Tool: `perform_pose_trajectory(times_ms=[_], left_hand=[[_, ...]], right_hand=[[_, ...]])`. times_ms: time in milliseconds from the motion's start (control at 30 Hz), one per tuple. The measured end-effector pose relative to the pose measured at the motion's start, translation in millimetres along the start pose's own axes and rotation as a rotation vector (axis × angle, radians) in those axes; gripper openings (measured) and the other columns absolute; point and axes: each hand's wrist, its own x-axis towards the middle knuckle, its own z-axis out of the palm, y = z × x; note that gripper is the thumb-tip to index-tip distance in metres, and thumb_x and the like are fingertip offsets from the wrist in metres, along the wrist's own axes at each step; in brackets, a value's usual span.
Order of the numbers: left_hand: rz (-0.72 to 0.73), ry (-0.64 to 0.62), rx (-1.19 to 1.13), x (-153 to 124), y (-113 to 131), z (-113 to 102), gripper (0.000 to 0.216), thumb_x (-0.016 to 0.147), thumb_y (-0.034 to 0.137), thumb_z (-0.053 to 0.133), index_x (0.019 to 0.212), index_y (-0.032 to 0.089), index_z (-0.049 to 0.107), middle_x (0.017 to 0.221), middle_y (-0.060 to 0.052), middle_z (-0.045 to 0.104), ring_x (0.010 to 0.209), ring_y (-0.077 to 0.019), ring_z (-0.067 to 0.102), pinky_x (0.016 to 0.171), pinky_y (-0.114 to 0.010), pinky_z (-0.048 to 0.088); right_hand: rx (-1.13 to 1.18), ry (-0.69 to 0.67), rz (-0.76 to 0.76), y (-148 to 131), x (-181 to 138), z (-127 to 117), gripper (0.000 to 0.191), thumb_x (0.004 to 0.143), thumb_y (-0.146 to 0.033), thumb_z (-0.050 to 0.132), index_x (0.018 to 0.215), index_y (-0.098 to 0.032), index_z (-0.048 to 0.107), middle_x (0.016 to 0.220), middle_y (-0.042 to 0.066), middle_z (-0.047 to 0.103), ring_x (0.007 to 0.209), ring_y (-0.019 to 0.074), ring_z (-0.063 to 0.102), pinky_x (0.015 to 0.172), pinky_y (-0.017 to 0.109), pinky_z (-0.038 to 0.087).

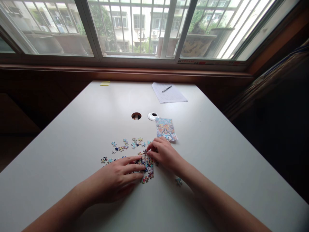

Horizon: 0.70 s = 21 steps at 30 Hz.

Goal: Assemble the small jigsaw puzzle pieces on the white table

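Note:
My right hand (163, 152) pinches a small jigsaw piece (145, 152) at the upper edge of a partly joined jigsaw puzzle (149, 166). Over the puzzle's left side lies my left hand (122, 175), fingers stretched out and touching its surface; the part beneath them is hidden. Several loose jigsaw pieces (123, 148) are scattered above and to the left of the puzzle. One more loose piece (178, 181) lies under my right forearm's inner side. A colourful picture sheet (166, 129) rests just beyond my right hand.
A round cable hole (136, 116) opens in the white table (72, 129), with its metal ring cover (153, 116) beside it. Farther back are paper sheets (166, 95) with a pen (166, 89) on top, and a yellow sticky note (105, 83). A barred window stands behind.

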Motion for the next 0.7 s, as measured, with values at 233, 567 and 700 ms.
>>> perform_pose_trajectory(times_ms=[233,567,700], left_hand=[[-0.003,0.005,-0.006,-0.2,0.7,-0.7,0.039,0.097,0.015,0.054,0.135,0.02,0.058,0.142,-0.006,0.061,0.146,-0.0285,0.04,0.118,-0.046,0.045],[-0.005,-0.013,-0.001,0.5,1.3,-1.3,0.04,0.097,0.015,0.053,0.136,0.02,0.057,0.144,-0.004,0.06,0.147,-0.0275,0.038,0.12,-0.045,0.043],[0.002,-0.005,-0.003,1.2,1.5,-2.3,0.039,0.097,0.015,0.054,0.135,0.019,0.058,0.143,-0.006,0.061,0.147,-0.0274,0.04,0.12,-0.044,0.043]], right_hand=[[0.05,-0.02,0.025,1.9,2.1,-3.2,0.007,0.086,-0.017,0.077,0.086,-0.023,0.074,0.086,0.002,0.068,0.094,0.0216,0.054,0.085,0.034,0.04],[0.039,-0.098,0.02,1.0,3.1,-5.2,0.003,0.087,-0.021,0.076,0.085,-0.024,0.076,0.085,0.002,0.07,0.095,0.0228,0.053,0.087,0.035,0.038],[0.016,-0.083,-0.012,0.0,1.5,-4.4,0.006,0.09,-0.026,0.074,0.086,-0.024,0.077,0.084,0.003,0.07,0.094,0.0225,0.053,0.087,0.035,0.038]])
